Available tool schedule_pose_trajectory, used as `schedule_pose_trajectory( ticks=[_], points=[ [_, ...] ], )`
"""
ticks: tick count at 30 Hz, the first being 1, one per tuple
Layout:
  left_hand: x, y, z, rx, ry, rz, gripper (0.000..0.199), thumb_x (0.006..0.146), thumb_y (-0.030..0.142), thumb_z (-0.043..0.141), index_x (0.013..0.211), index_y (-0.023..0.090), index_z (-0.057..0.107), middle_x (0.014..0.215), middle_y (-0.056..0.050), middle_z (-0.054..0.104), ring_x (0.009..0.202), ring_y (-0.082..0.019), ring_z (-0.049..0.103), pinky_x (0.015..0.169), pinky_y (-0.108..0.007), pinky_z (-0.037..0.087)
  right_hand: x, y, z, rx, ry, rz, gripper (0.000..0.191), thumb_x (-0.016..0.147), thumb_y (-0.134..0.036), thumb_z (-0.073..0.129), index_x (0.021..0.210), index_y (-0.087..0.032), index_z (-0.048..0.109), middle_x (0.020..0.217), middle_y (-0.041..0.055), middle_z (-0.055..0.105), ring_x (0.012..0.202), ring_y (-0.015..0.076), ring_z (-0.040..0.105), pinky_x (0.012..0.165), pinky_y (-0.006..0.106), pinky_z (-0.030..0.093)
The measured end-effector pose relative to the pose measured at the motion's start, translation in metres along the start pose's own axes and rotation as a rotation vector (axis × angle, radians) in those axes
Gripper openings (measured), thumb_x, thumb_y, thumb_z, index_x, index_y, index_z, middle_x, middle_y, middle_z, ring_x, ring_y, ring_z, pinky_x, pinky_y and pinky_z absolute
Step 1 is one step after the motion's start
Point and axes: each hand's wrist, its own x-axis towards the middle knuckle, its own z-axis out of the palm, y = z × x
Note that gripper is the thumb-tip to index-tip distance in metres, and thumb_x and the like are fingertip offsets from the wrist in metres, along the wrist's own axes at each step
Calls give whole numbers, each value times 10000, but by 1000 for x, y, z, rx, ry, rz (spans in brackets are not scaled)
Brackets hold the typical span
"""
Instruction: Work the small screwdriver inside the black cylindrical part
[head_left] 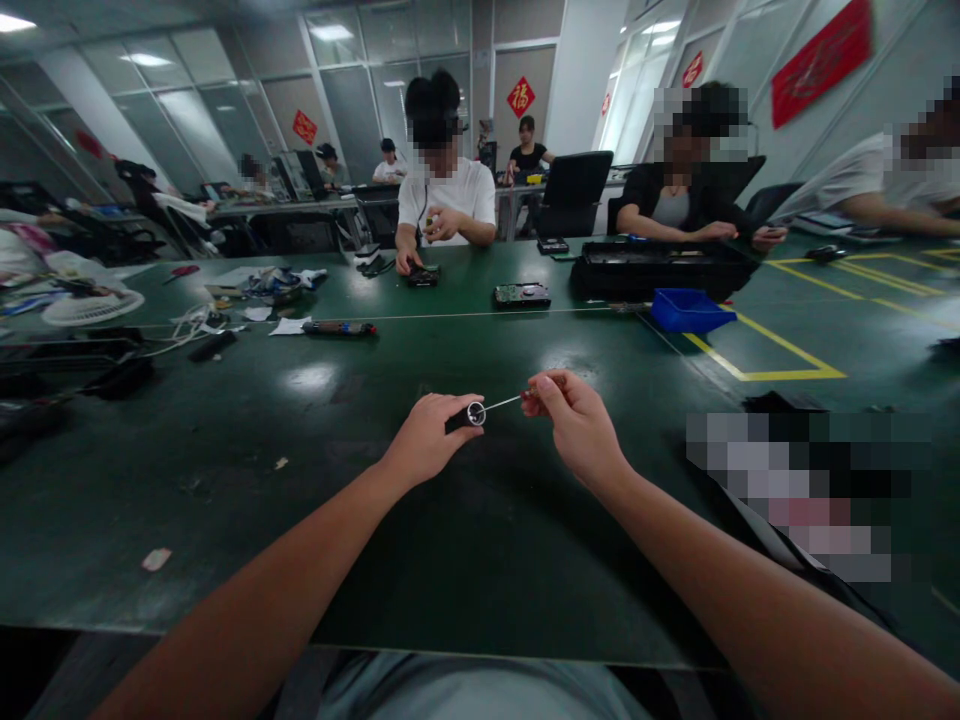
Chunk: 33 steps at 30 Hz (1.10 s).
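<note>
Near the middle of the green table (pixel 450 590), my left hand (pixel 429 437) is closed round a short black cylinder (pixel 459 417). Its round, silvery open end faces right. My right hand (pixel 574 420) pinches the handle of a thin metal rod (pixel 502 403), which looks like a screwdriver. The rod slants down to the left, and its tip reaches the cylinder's open end. How deep the tip sits inside cannot be made out. Both hands are raised a little over the table.
Ahead lie a hard drive (pixel 523 294), a dark pen-like tool (pixel 340 328) and a blue bin (pixel 690 310) beside a long black casing (pixel 664 270). Cables and parts clutter the left. Across the table, a person in a white shirt (pixel 480 190) handles a small device.
</note>
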Motion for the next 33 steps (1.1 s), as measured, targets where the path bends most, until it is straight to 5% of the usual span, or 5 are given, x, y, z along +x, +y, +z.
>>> schedule_pose_trajectory(
  ticks=[11, 19, 27, 33],
  points=[
    [-2, 1, 0, -22, -21, 4, 419, 913, 321, 677, 1323, 275, 610, 1210, -26, 697, 1048, -244, 616, 973, -421, 445, -2, -3, 1, -43, 15, 12, 265, 932, -447, 545, 919, -193, 618, 803, 44, 685, 718, 181, 655, 703, 358, 538],
    [-2, 0, 1, -28, -22, 7, 410, 906, 314, 687, 1308, 278, 618, 1216, -32, 693, 1073, -243, 614, 999, -439, 437, -7, -19, -4, -403, 19, -80, 328, 877, -505, 646, 732, -211, 637, 611, 2, 662, 542, 150, 585, 539, 282, 414],
    [-2, -1, 1, -44, -26, -2, 400, 904, 304, 690, 1297, 278, 624, 1195, -27, 699, 1054, -234, 614, 989, -435, 441, -14, -21, -3, -451, -118, -329, 117, 936, -289, 548, 964, -224, 641, 871, 48, 713, 784, 204, 671, 712, 344, 501],
    [-2, -1, 3, -46, -31, 12, 386, 896, 301, 698, 1277, 284, 636, 1165, -26, 707, 1042, -237, 620, 986, -433, 444, -14, -25, -3, -522, -126, -303, 215, 971, -349, 500, 881, -227, 652, 723, 16, 669, 645, 174, 620, 620, 309, 452]
  ],
)
